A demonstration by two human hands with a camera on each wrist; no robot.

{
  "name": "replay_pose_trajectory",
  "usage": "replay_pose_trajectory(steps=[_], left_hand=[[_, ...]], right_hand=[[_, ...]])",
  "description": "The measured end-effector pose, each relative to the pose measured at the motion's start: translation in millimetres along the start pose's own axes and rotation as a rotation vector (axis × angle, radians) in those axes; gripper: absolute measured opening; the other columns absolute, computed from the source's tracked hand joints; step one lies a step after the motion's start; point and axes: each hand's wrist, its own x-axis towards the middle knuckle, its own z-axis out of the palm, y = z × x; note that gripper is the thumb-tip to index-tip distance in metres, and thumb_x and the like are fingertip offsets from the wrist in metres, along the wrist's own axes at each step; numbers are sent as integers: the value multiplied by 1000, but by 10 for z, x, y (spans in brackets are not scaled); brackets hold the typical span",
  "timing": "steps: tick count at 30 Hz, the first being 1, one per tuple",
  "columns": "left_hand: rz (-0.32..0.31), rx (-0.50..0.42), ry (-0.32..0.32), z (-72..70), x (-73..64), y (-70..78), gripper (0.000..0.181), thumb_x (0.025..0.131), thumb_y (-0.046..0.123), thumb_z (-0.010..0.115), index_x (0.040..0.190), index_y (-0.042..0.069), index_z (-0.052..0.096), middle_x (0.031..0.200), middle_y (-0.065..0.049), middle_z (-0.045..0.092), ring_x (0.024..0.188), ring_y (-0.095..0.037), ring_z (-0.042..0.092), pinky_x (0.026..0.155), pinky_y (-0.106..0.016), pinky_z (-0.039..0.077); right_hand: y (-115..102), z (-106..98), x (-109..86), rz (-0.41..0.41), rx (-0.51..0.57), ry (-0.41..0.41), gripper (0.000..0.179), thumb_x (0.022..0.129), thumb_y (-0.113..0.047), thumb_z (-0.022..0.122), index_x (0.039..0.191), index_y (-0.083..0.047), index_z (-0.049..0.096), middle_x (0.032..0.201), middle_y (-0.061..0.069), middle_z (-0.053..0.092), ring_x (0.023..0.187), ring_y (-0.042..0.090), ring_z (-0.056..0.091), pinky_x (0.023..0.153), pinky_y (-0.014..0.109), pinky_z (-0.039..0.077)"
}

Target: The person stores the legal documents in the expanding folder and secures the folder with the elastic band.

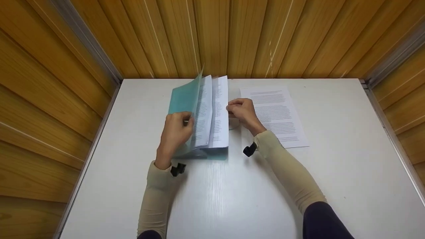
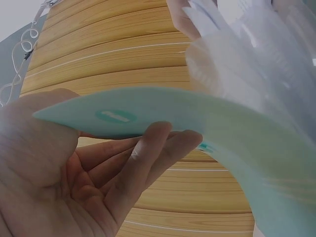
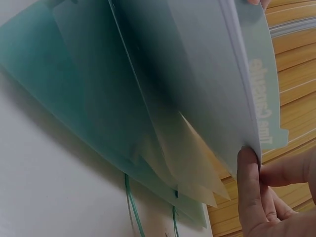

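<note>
A teal document folder [image 1: 181,99] stands partly spread on the white table, with printed sheets [image 1: 220,116] fanned inside it. My left hand [image 1: 177,129] grips the folder's translucent front cover; in the left wrist view the cover [image 2: 163,108] bows between thumb and fingers. At the other side, my right hand [image 1: 244,113] pinches the outer edge of the white paper. The right wrist view has the thumb and fingertips [image 3: 248,160] on that paper edge, with clear and tinted pocket leaves [image 3: 173,148] hanging behind it.
A loose printed sheet [image 1: 275,114] lies flat right of the folder, partly under my right forearm. Green elastic cords [image 3: 130,205] trail from the folder. Wood-patterned walls [image 1: 212,36] border the white table [image 1: 212,199] at the back and sides.
</note>
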Motion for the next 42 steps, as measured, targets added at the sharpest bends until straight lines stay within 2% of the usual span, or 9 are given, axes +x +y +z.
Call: replay_pose_trajectory(steps=[5,13,20,29,36,42], left_hand=[[-8,5,-3,-7,-11,2,20,99,0,64,106,-9,80,103,-21,80,89,-28,77,74,-43,62],[7,-2,-2,-12,-14,-10,19,99,1,64,105,-9,80,102,-20,80,91,-27,78,76,-44,64],[26,-4,2,-4,-30,-17,19,100,0,64,105,-10,80,102,-21,80,88,-28,78,73,-43,63],[21,1,3,-5,-29,-16,21,100,0,65,111,-10,79,108,-24,79,93,-32,79,79,-46,65],[-11,9,-13,15,-52,-4,22,100,1,66,115,-10,78,109,-23,79,92,-31,79,78,-45,65],[-1,6,-11,20,-43,3,22,100,0,65,115,-10,77,111,-23,78,93,-32,79,81,-47,65]], right_hand=[[11,69,5,10,-14,-16,24,93,-5,72,115,4,75,108,17,77,89,19,76,92,44,63],[7,184,6,34,-53,-42,21,95,-9,73,114,0,75,110,14,76,97,23,75,95,44,62],[26,244,6,28,-50,-54,21,95,-8,74,115,0,76,110,15,78,94,22,77,93,43,63],[34,306,20,-6,-33,-64,23,94,-5,75,115,5,76,109,19,79,87,21,78,82,36,65],[64,360,30,14,-55,-56,23,95,-7,75,116,3,76,110,18,79,92,24,79,87,40,64],[50,390,32,0,-74,-54,22,95,-5,74,115,2,77,111,17,79,88,18,77,85,36,64]])
